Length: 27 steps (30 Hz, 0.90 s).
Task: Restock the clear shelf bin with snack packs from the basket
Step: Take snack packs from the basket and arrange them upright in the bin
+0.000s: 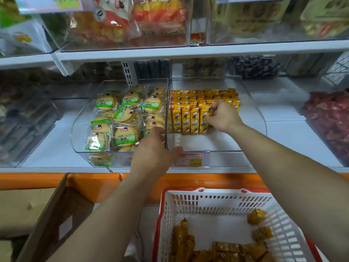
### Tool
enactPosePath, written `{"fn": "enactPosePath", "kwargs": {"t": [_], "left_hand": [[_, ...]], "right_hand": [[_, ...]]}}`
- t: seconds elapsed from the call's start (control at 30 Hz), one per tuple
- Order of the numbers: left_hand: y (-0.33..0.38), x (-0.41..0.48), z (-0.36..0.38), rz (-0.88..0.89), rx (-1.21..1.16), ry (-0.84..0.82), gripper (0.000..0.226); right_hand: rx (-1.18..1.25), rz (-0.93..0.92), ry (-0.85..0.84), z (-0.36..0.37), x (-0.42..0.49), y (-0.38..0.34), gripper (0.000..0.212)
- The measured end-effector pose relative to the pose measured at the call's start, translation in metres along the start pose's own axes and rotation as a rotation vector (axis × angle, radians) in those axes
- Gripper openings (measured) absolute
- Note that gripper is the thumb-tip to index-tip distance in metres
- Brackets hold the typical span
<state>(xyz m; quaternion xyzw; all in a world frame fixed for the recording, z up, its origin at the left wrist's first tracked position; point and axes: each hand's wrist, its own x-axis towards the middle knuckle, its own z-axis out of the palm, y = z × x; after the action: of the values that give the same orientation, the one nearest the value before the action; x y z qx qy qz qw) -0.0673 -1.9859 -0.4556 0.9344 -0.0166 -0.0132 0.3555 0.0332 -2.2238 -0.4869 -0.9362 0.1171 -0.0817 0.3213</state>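
Several rows of yellow snack packs (190, 121) fill the back of the clear plastic shelf bin (200, 143) — front bare | right hand (223, 118) pinches the front row's end pack | left hand (153, 154) grips the bin's side wall | red-rimmed white plastic basket (188, 205) holds more — judged roughly half done

The single head camera looked forward and down, close to the clear shelf bin (207, 143) at the middle, the basket (217, 191) at the lower edge.

White shelf (287, 137), clear shelf bin (198, 143), cookie bin (78, 133)
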Motion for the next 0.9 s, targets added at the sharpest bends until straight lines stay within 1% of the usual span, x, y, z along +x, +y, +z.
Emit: {"fn": "enactPosePath", "kwargs": {"t": [0.07,0.1,0.17,0.2,0.27,0.33,0.4,0.47,0.53,0.63,0.7,0.77,0.83,0.9], "left_hand": [[0.006,-0.004,-0.009,0.011,-0.051,0.043,0.07],[0.009,-0.007,-0.013,0.037,-0.054,0.08,0.068],[0.016,-0.02,-0.019,0.125,-0.069,0.146,0.056],[0.019,-0.029,-0.019,0.171,-0.082,0.146,0.047],[0.02,-0.049,-0.011,0.237,-0.072,0.049,0.031],[0.014,-0.069,0.009,0.244,-0.052,-0.122,0.027],[0.003,-0.082,0.037,0.198,-0.018,-0.295,0.029],[-0.014,-0.089,0.07,0.151,0.099,-0.412,0.033],[-0.036,-0.092,0.105,0.065,0.195,-0.482,0.034],[-0.075,-0.098,0.158,-0.097,0.214,-0.565,0.035],[-0.1,-0.102,0.19,-0.162,0.215,-0.583,0.041],[-0.125,-0.105,0.218,-0.248,0.187,-0.566,0.051],[-0.15,-0.106,0.242,-0.326,0.206,-0.544,0.061],[-0.174,-0.108,0.261,-0.371,0.236,-0.539,0.069]], "right_hand": [[-0.032,-0.032,0.005,-0.016,-0.016,-0.006,0.042],[-0.029,-0.066,0.006,-0.025,-0.027,-0.01,0.04],[0.031,-0.141,-0.004,-0.043,-0.057,-0.016,0.031],[0.067,-0.187,-0.008,-0.052,-0.075,-0.017,0.026],[0.12,-0.29,-0.027,-0.069,-0.116,-0.013,0.019],[0.152,-0.327,-0.103,-0.076,-0.156,0.004,0.015],[0.135,-0.257,-0.203,-0.07,-0.187,0.034,0.014],[0.072,-0.121,-0.328,-0.052,-0.207,0.073,0.014],[-0.013,-0.004,-0.446,-0.029,-0.217,0.116,0.011],[-0.108,0.12,-0.554,0.005,-0.223,0.173,0.014],[-0.101,0.186,-0.536,0.027,-0.224,0.202,0.014],[-0.126,0.232,-0.46,0.051,-0.224,0.231,0.018],[-0.211,0.317,-0.435,0.075,-0.227,0.257,0.031],[-0.304,0.421,-0.468,0.096,-0.233,0.278,0.044]]}}
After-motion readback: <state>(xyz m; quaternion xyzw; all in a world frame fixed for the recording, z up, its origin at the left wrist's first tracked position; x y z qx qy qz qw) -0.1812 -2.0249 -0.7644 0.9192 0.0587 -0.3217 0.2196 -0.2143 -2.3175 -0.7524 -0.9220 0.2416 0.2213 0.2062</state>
